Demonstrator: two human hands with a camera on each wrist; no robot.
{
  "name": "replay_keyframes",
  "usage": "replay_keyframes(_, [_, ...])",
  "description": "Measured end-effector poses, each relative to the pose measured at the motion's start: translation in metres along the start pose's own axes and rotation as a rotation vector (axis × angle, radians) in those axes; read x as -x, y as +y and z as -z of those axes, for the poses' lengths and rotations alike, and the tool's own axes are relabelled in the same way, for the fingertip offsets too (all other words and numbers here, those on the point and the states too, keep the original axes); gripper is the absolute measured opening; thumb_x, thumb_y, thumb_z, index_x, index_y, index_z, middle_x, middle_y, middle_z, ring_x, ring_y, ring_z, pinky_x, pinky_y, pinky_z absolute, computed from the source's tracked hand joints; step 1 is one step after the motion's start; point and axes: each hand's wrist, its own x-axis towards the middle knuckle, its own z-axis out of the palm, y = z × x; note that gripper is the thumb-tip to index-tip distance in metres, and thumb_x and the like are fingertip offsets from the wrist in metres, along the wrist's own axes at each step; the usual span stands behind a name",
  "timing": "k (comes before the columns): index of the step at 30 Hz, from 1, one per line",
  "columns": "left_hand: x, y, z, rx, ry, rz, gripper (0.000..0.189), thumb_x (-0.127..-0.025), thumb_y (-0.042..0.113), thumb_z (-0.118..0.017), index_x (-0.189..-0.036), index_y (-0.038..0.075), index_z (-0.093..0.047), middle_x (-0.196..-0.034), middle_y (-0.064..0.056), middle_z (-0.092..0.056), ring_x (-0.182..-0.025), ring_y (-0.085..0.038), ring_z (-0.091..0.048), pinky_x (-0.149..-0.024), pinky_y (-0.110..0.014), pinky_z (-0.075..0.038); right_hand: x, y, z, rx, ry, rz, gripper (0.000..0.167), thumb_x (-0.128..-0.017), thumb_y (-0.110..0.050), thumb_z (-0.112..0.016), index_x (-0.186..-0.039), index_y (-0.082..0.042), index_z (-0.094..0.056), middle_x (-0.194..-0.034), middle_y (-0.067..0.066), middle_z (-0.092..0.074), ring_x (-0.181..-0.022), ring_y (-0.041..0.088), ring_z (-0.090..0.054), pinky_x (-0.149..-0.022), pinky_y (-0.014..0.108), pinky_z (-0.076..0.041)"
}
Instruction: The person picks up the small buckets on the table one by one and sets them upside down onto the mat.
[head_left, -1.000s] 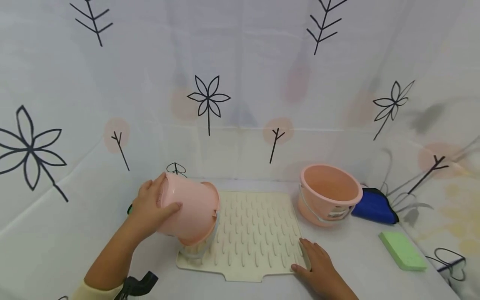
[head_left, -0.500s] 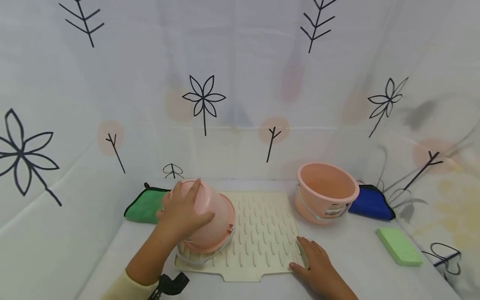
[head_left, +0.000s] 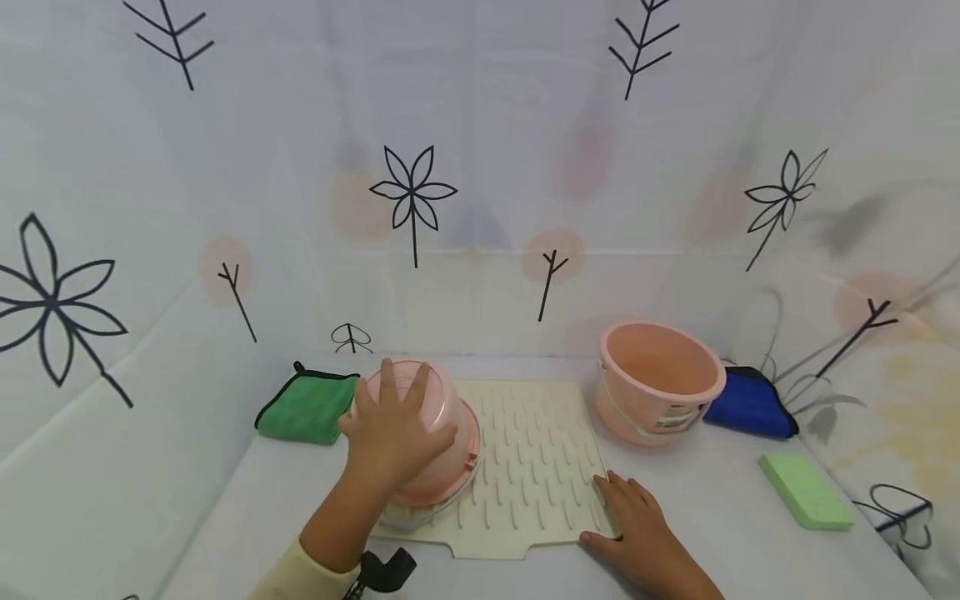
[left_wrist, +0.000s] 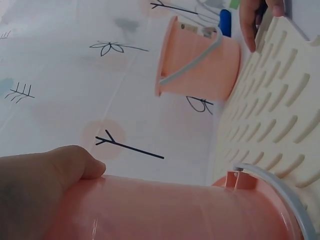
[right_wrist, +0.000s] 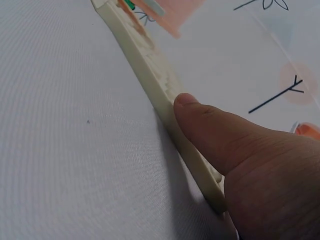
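A pink bucket (head_left: pixel 448 454) stands upside down on the left part of a cream plastic washboard (head_left: pixel 525 450), its grey handle lying at the near side. My left hand (head_left: pixel 390 442) grips the bucket's upturned base, fingers spread over it and thumb along the side. In the left wrist view that thumb presses the bucket wall (left_wrist: pixel 165 210). My right hand (head_left: pixel 633 525) holds the washboard's near right corner. The right wrist view shows its thumb (right_wrist: pixel 205 125) against the board's front edge. Part of the washboard is hidden under the bucket.
A second pink bucket (head_left: pixel 660 383) stands upright at the back right. Behind it lies a blue cloth (head_left: pixel 750 404); a green cloth (head_left: pixel 307 408) is at the left. A light green sponge (head_left: pixel 806 492) lies near the table's right edge. Patterned curtain surrounds the table.
My left hand has moved right with the tilted bucket and turned it mouth down onto the washboard. The green cloth has come into view. My right hand has stayed at the corner.
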Motion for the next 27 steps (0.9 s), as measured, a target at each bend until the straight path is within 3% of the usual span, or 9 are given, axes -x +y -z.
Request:
replay_keyframes(5, [0.001, 0.009, -0.007, -0.016, 0.047, 0.049, 0.094, -0.083, 0.075, -0.055, -0.166, 0.038, -0.029, -0.175, -0.021, -0.008, -0.152, -0.061, -0.013, -0.096, -0.086, -0.032, -0.003, 0.003, 0.000, -0.001, -0.006, -0.015, 0.109, -0.079, -0.080, -0.069, -0.158, -0.010, -0.044, -0.166, 0.025, -0.034, -0.152, 0.057, -0.024, -0.116, 0.077, -0.023])
replay_keyframes(10, [-0.003, 0.018, -0.010, 0.003, 0.055, 0.057, 0.092, -0.085, 0.072, -0.056, -0.165, 0.035, -0.032, -0.173, -0.025, -0.009, -0.151, -0.063, -0.012, -0.100, -0.088, -0.026, -0.001, 0.003, 0.001, -0.006, -0.013, -0.011, 0.107, -0.080, -0.079, -0.069, -0.158, -0.010, -0.045, -0.166, 0.027, -0.034, -0.151, 0.059, -0.024, -0.114, 0.078, -0.024])
replay_keyframes(18, [-0.018, 0.027, -0.012, -0.064, -0.002, 0.050, 0.096, -0.084, 0.076, -0.057, -0.166, 0.032, -0.031, -0.172, -0.027, -0.013, -0.151, -0.064, -0.015, -0.103, -0.088, -0.026, -0.002, 0.003, 0.001, -0.005, -0.017, -0.030, 0.106, -0.080, -0.078, -0.070, -0.157, -0.010, -0.045, -0.165, 0.026, -0.035, -0.151, 0.057, -0.025, -0.116, 0.077, -0.023])
replay_keyframes(22, [-0.020, 0.029, -0.012, -0.069, -0.019, 0.060, 0.098, -0.083, 0.077, -0.059, -0.166, 0.032, -0.031, -0.172, -0.027, -0.014, -0.151, -0.063, -0.015, -0.105, -0.088, -0.024, 0.000, 0.002, 0.002, -0.006, -0.015, -0.011, 0.103, -0.082, -0.076, -0.069, -0.157, -0.009, -0.045, -0.164, 0.027, -0.036, -0.150, 0.058, -0.026, -0.116, 0.077, -0.022])
replay_keyframes(24, [-0.019, 0.028, -0.012, -0.051, 0.025, 0.051, 0.098, -0.084, 0.077, -0.059, -0.166, 0.032, -0.031, -0.172, -0.026, -0.016, -0.152, -0.061, -0.018, -0.106, -0.088, -0.023, 0.001, 0.001, 0.003, -0.018, -0.009, 0.002, 0.102, -0.083, -0.075, -0.069, -0.157, -0.008, -0.046, -0.164, 0.028, -0.036, -0.150, 0.058, -0.025, -0.116, 0.077, -0.021])
replay_keyframes(27, [-0.017, 0.023, -0.016, 0.032, 0.162, 0.012, 0.093, -0.086, 0.073, -0.061, -0.164, 0.030, -0.035, -0.171, -0.022, -0.021, -0.152, -0.052, -0.026, -0.108, -0.085, -0.020, 0.001, 0.001, 0.004, -0.037, -0.002, 0.023, 0.100, -0.085, -0.072, -0.070, -0.156, -0.008, -0.046, -0.164, 0.029, -0.036, -0.150, 0.059, -0.025, -0.116, 0.078, -0.020])
